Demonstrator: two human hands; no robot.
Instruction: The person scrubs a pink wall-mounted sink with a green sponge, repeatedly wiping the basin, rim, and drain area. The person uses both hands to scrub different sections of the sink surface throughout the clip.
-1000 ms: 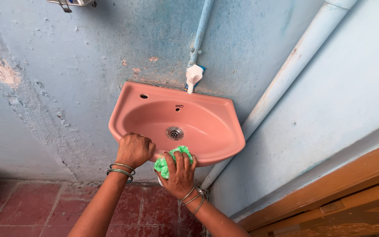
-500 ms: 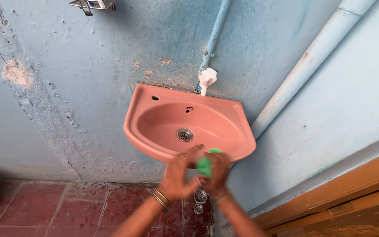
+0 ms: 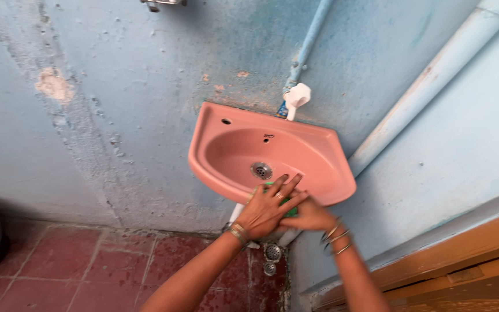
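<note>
I'm pressing both hands together at the front rim of the pink sink (image 3: pixel 319 147), lower centre of the frame. My left hand (image 3: pixel 267 209) is lying on top, palm down, fingers (image 3: pixel 287 186) spread and pointing up-right toward the drain (image 3: pixel 261 170). My right hand (image 3: pixel 310 218) is sitting under and to the right of it, mostly covered, fingers pointing left. The green scrubber (image 3: pixel 285 203) is sandwiched between the two hands; only small slivers of green are showing between my left fingers and at the rim edge. Can't tell its long axis or which way it's pointing, too much of it is hidden. It's touching or just over the sink's front edge.

Left forearm is coming in from bottom centre, angling up-right, bangles at the wrist. Right forearm is coming up from bottom right, angling up-left, bangles there too. Wrists are close, arms forming a narrow V.

Sink's long axis is running upper left to lower right across the frame, mounted on the blue wall (image 3: pixel 116 86). White tap (image 3: pixel 297 98) is sitting above the back rim, spout pointing down, fed by a thin blue pipe (image 3: pixel 310 37). A thick pale pipe (image 3: pixel 428 81) is running diagonally at upper right. Red floor tiles (image 3: pixel 88 271) are filling the lower left, and a round metal floor drain (image 3: pixel 271 252) is showing just below my hands.
</note>
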